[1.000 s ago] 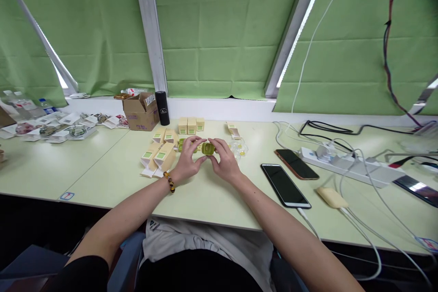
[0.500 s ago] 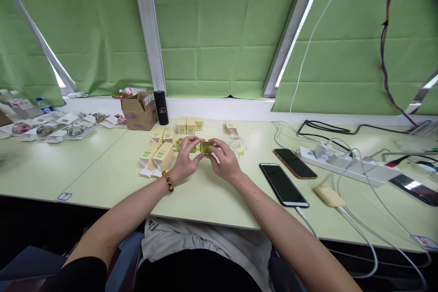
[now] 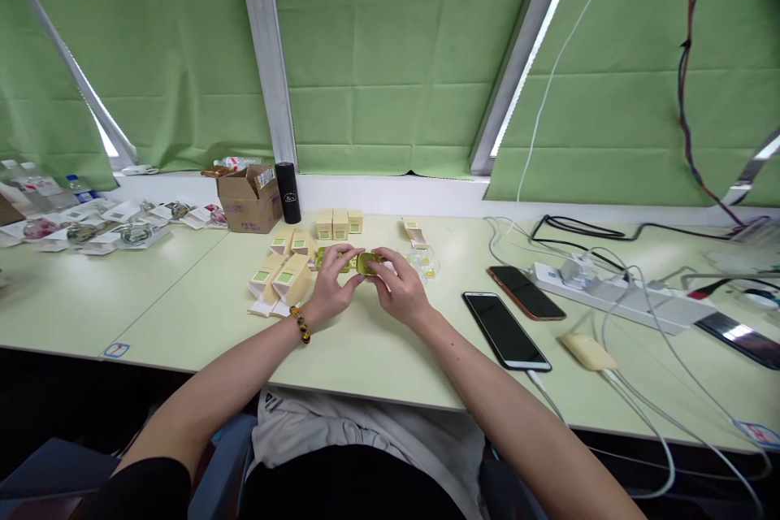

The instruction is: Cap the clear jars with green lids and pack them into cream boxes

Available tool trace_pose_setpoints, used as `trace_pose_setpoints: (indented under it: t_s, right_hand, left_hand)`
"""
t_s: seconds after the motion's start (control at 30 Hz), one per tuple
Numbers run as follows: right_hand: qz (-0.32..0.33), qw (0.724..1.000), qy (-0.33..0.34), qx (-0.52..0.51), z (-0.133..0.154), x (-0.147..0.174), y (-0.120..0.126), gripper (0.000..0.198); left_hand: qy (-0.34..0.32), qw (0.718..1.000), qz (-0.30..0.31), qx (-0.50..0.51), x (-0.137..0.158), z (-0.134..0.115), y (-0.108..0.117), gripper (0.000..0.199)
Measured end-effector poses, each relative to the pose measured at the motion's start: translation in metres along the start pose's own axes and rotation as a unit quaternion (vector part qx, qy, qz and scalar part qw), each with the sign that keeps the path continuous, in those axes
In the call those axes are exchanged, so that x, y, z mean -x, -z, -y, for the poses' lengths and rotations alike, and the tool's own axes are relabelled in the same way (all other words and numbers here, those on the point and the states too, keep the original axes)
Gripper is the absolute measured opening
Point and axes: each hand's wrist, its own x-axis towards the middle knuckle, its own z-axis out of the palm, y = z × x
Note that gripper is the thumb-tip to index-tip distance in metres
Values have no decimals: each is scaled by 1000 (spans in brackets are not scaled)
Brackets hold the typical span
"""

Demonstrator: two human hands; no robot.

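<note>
Between my two hands, just above the table [image 3: 390,349], is a small square green container [image 3: 368,263] with rounded corners. My left hand [image 3: 331,284], with a beaded bracelet at the wrist, grips its left side with thumb and fingertips. Fingers of my right hand [image 3: 398,283] are closed on its right side. Other green pieces [image 3: 324,257] lie behind my left hand, partly hidden by it. Open pale-yellow cartons [image 3: 291,278] lie to the left. Behind the right hand is a clear plastic piece [image 3: 426,262] with yellow spots, near an opened carton [image 3: 414,232].
Closed small cartons [image 3: 332,223] stand in a row at the back, near a black cylinder [image 3: 288,192] and a cardboard box [image 3: 249,199]. On the right lie a white-edged phone [image 3: 505,331], another phone [image 3: 526,292], a power strip [image 3: 621,297] and loose cables. Packaged items [image 3: 82,234] fill the far left.
</note>
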Motion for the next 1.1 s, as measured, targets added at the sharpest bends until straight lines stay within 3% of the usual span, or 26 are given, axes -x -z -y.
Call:
trace_pose_setpoints:
  t_s: [0.57, 0.87, 1.1]
  right_hand:
    - [-28, 999, 40, -10, 2, -2, -1, 28]
    - [-17, 999, 10, -31, 2, 1, -1, 38]
    - [-17, 998, -15, -53, 2, 2, 0, 43]
  left_hand:
    - [-18, 1000, -20, -11, 2, 3, -2, 41]
    - [-33, 999, -18, -2, 1, 3, -2, 43]
    - [-2, 1000, -25, 1, 0, 2, -2, 40]
